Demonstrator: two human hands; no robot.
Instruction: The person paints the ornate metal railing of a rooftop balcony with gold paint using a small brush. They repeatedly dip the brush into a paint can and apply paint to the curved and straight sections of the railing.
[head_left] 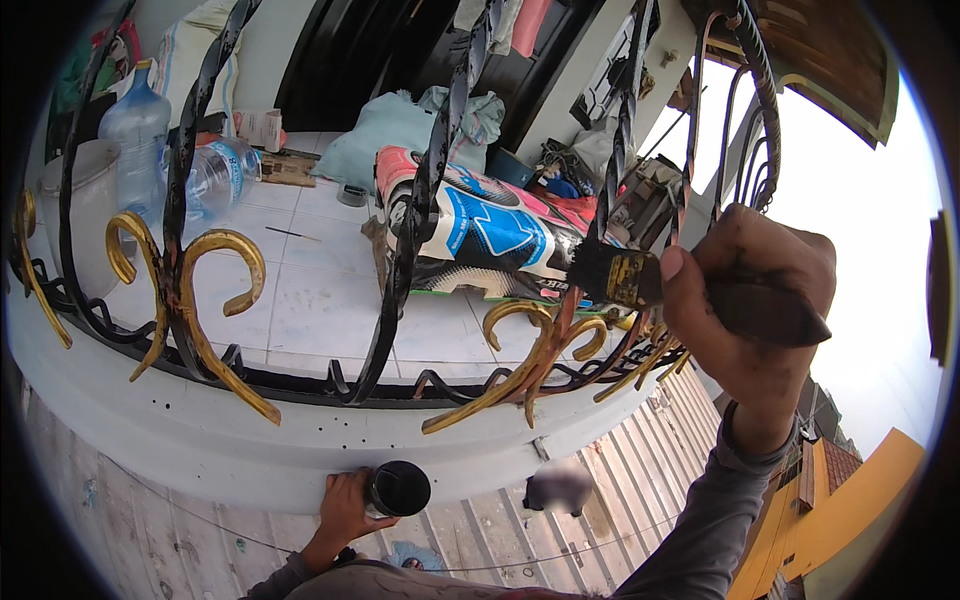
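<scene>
My right hand [765, 300] is closed around the dark handle of a paintbrush [632, 279]. Its black bristles point left and overlap a twisted bar of the metal railing [408, 240]; whether they touch it, I cannot tell. Above the brush that bar is black, while just below it looks reddish brown. Gold-painted scrolls [240, 270] curl out from the lower railing. Down near the bottom edge, my left hand [345, 512] is wrapped round the side of a small can [400, 488] with a black inside, resembling black paint.
Behind the railing, a tiled floor [310, 305] holds a colourful printed package [490, 225], a pale blue sack [385, 135], large clear bottles [140, 125] and a bucket [85, 200]. A curved white ledge [230, 440] runs below, spotted with black drips. Under it lie corrugated roof sheets [640, 470] and a blurred dark shape [558, 490].
</scene>
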